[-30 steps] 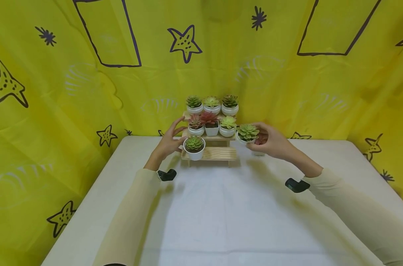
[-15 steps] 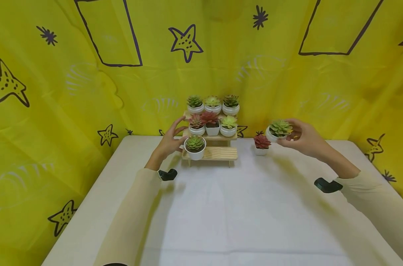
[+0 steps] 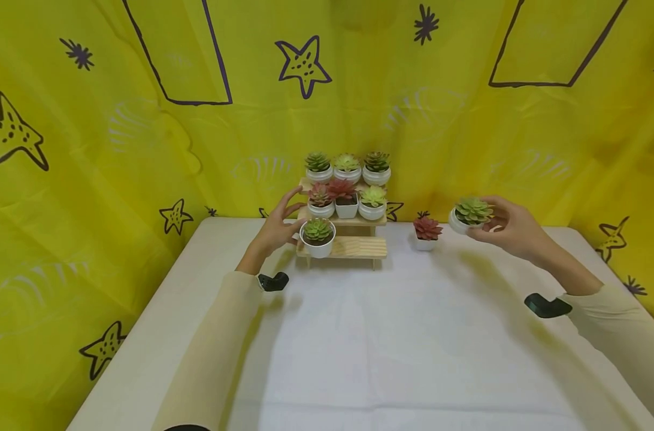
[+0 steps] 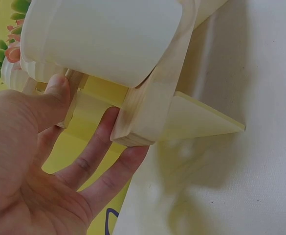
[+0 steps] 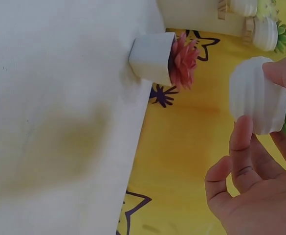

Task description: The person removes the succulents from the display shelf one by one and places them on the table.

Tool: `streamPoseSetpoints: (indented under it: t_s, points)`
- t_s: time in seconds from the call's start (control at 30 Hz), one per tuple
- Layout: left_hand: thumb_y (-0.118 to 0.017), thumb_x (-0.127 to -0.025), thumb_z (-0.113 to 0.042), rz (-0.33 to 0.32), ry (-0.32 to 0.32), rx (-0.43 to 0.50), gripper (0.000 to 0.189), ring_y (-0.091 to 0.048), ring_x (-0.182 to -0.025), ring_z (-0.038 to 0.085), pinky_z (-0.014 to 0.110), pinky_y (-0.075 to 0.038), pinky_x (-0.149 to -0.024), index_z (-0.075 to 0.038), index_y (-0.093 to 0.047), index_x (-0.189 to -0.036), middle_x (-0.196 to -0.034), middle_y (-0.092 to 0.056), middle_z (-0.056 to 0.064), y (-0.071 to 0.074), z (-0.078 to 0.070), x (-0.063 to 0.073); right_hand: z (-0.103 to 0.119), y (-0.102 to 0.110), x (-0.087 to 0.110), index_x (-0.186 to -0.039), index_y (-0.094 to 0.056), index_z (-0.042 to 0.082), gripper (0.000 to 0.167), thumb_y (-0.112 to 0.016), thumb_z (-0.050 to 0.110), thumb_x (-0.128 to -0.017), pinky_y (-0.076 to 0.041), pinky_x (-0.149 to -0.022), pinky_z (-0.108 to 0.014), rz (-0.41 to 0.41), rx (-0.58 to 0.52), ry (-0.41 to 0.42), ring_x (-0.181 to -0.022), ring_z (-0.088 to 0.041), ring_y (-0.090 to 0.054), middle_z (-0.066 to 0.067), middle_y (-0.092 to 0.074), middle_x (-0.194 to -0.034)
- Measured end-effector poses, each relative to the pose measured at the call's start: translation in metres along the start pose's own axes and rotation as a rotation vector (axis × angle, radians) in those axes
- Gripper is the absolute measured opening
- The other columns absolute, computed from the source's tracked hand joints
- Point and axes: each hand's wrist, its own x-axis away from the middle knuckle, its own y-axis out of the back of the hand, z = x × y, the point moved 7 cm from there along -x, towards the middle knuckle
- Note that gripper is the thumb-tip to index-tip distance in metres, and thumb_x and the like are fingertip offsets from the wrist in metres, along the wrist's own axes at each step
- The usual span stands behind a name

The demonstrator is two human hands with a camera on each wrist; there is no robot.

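My right hand (image 3: 512, 230) pinches a green potted succulent (image 3: 473, 211) by its round white pot, held up over the right part of the table. In the right wrist view, thumb and fingers press on opposite sides of the white pot (image 5: 255, 95). At the left end of the three-step wooden plant stand (image 3: 354, 246), my left hand (image 3: 273, 230) steadies the wood. The left wrist view has its thumb at the middle step and fingertips against the bottom step (image 4: 143, 117). A green succulent in a white pot (image 3: 318, 239) stands on that bottom step, at its left end.
Three green succulents (image 3: 347, 170) line the top step. Two red ones and a light green succulent (image 3: 372, 202) fill the middle step. A red succulent in a square white pot (image 3: 426, 233) stands on the white table (image 3: 332, 347). A yellow curtain (image 3: 251, 131) hangs behind.
My right hand has carried the green potted succulent rightward, away from the stand, uncovering the red succulent on the table. My left hand has stayed at the stand.
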Motion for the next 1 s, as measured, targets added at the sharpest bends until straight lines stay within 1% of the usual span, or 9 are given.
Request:
streamPoseSetpoints:
  t_s: [0.2, 0.33, 0.57, 0.6, 0.8, 0.9, 1.0]
  points:
    - [-0.062, -0.103, -0.005, -0.006, -0.009, -0.003, 0.077, -0.066, -0.112, 0.050, 0.048, -0.061, -0.063, -0.042, -0.027, -0.161, -0.158, -0.043, 0.014, 0.000, 0.000, -0.002, -0.011, -0.003, -0.004, -0.146, -0.048, 0.002, 0.068, -0.082, 0.023, -0.091, -0.052, -0.070, -0.020, 0.012, 0.006, -0.022, -0.085, -0.005, -0.063, -0.012, -0.064, -0.117]
    - [-0.061, -0.103, -0.004, -0.004, -0.016, -0.007, 0.077, -0.065, -0.113, 0.051, 0.050, -0.061, -0.064, -0.041, -0.027, -0.161, -0.158, -0.042, 0.014, 0.000, -0.001, -0.002, -0.023, -0.007, -0.007, -0.147, -0.045, 0.000, 0.069, -0.080, 0.024, -0.092, -0.053, -0.070, -0.020, 0.029, 0.010, -0.049, -0.086, -0.003, -0.061, -0.020, -0.062, -0.123]
    - [-0.062, -0.102, -0.004, -0.010, -0.010, -0.003, 0.077, -0.065, -0.113, 0.051, 0.048, -0.061, -0.063, -0.042, -0.028, -0.161, -0.159, -0.043, 0.014, 0.000, 0.001, -0.002, -0.038, -0.013, -0.012, -0.149, -0.043, 0.001, 0.071, -0.079, 0.027, -0.094, -0.053, -0.071, -0.022, 0.053, -0.011, -0.073, -0.090, -0.006, -0.061, -0.018, -0.059, -0.126]
    - [-0.061, -0.102, -0.004, -0.009, -0.010, -0.003, 0.077, -0.065, -0.113, 0.051, 0.048, -0.061, -0.063, -0.041, -0.028, -0.161, -0.159, -0.042, 0.014, 0.000, 0.001, -0.002, -0.040, -0.014, -0.013, -0.150, -0.042, 0.000, 0.072, -0.078, 0.027, -0.094, -0.053, -0.071, -0.022, 0.056, -0.009, -0.072, -0.090, -0.007, -0.061, -0.020, -0.059, -0.126]
    - [-0.061, -0.103, -0.002, -0.011, -0.003, -0.002, 0.078, -0.064, -0.114, 0.052, 0.051, -0.061, -0.065, -0.041, -0.027, -0.161, -0.159, -0.042, 0.014, 0.000, 0.002, -0.002, -0.049, -0.021, -0.018, -0.148, -0.043, -0.002, 0.071, -0.078, 0.026, -0.094, -0.053, -0.070, -0.021, 0.063, -0.005, -0.067, -0.087, -0.001, -0.059, -0.022, -0.058, -0.127]
    - [-0.060, -0.103, -0.002, -0.016, 0.005, -0.004, 0.078, -0.064, -0.114, 0.051, 0.051, -0.061, -0.066, -0.042, -0.027, -0.161, -0.159, -0.043, 0.013, 0.000, 0.001, -0.002, -0.053, -0.024, -0.019, -0.147, -0.043, -0.003, 0.070, -0.079, 0.024, -0.094, -0.055, -0.070, -0.025, 0.070, -0.027, -0.063, -0.087, -0.002, -0.061, -0.022, -0.058, -0.128]
    - [-0.060, -0.103, -0.003, -0.018, 0.014, -0.006, 0.078, -0.065, -0.114, 0.051, 0.051, -0.061, -0.066, -0.044, -0.027, -0.160, -0.159, -0.043, 0.012, 0.001, 0.001, -0.002, -0.058, -0.028, -0.020, -0.147, -0.042, -0.004, 0.071, -0.079, 0.024, -0.093, -0.057, -0.070, -0.030, 0.083, -0.040, -0.080, -0.086, -0.005, -0.062, -0.023, -0.061, -0.123]
